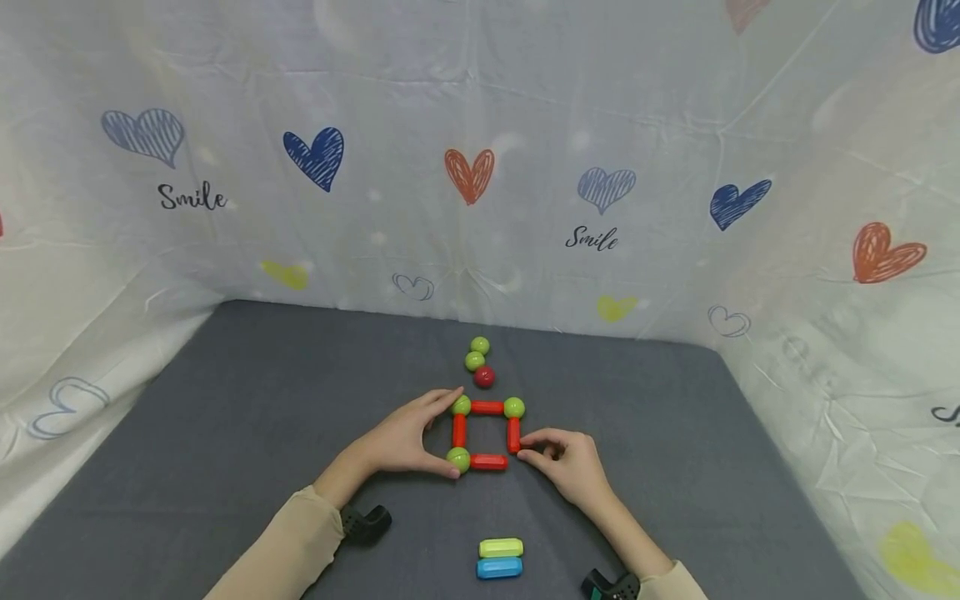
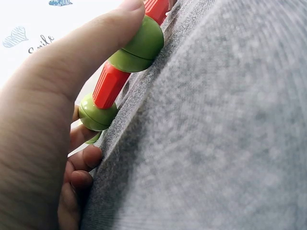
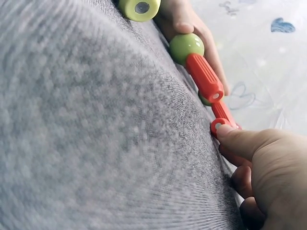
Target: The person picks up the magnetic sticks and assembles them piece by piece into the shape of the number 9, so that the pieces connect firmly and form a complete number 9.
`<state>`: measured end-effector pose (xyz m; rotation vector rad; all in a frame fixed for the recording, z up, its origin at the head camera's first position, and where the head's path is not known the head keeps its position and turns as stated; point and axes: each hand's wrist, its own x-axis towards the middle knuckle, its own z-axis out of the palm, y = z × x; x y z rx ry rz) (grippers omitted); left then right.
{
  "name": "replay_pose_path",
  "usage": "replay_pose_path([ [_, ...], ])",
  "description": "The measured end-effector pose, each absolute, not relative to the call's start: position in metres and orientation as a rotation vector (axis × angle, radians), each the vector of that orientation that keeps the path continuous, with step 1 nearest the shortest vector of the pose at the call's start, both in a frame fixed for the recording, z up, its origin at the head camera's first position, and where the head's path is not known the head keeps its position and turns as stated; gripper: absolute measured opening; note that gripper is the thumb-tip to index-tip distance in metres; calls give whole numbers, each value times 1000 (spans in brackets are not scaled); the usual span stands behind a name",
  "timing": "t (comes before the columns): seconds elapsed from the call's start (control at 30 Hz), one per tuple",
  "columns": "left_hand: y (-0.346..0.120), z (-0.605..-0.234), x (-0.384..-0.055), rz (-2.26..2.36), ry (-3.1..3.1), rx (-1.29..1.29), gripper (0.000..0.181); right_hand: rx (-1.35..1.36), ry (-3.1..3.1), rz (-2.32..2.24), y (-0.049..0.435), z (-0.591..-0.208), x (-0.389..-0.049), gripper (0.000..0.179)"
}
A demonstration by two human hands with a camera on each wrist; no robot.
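Red magnetic rods and green balls form a square on the table, its lower right corner without a ball. My left hand [image 1: 401, 437] spans the left side, thumb against the near green ball [image 1: 458, 459] and fingertips at the far green ball [image 1: 461, 406], a red rod [image 1: 459, 431] between them. My right hand [image 1: 572, 468] pinches the near end of the right red rod [image 1: 513, 435] between thumb and fingers; its far end meets another green ball [image 1: 513, 407]. The bottom red rod [image 1: 489, 462] has a bare end with a metal disc, seen in the right wrist view.
Beyond the square lie two loose green balls [image 1: 475, 361] and a dark red ball [image 1: 484, 377]. Nearer the body, a yellow-green rod [image 1: 501, 547] and a blue rod [image 1: 499, 568] lie side by side. A printed curtain [image 1: 525, 108] borders the grey table [image 1: 262, 400].
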<state>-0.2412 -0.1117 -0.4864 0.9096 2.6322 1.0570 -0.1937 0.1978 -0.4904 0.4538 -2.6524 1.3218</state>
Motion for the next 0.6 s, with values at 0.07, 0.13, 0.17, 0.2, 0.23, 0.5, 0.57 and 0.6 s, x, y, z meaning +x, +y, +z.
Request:
replay_pose_path([
  [0.07, -112, -486, -241, 1058, 2631, 910, 122, 455, -2649, 1329, 198, -491, -194, 14],
  [0.13, -112, -487, -241, 1058, 2632, 907, 122, 453, -2645, 1339, 198, -491, -194, 14],
  [0.17, -112, -487, -241, 1059, 2632, 907, 122, 454, -2641, 1346, 199, -492, -194, 14],
  [0.2, -112, -486, -241, 1064, 2627, 904, 122, 451, -2636, 1355, 200, -492, -195, 14],
  [0.23, -112, -486, -241, 1061, 2628, 903, 122, 455, -2623, 1372, 200, -493, -195, 14],
  [0.5, -112, -487, -240, 1067, 2622, 906, 122, 448, -2541, 1506, 203, -484, -205, 18],
  [0.57, -112, -486, -240, 1075, 2618, 905, 121, 431, -2542, 1502, 202, -480, -211, 19],
  [0.6, -112, -487, -241, 1076, 2619, 909, 122, 419, -2548, 1499, 200, -478, -216, 20],
])
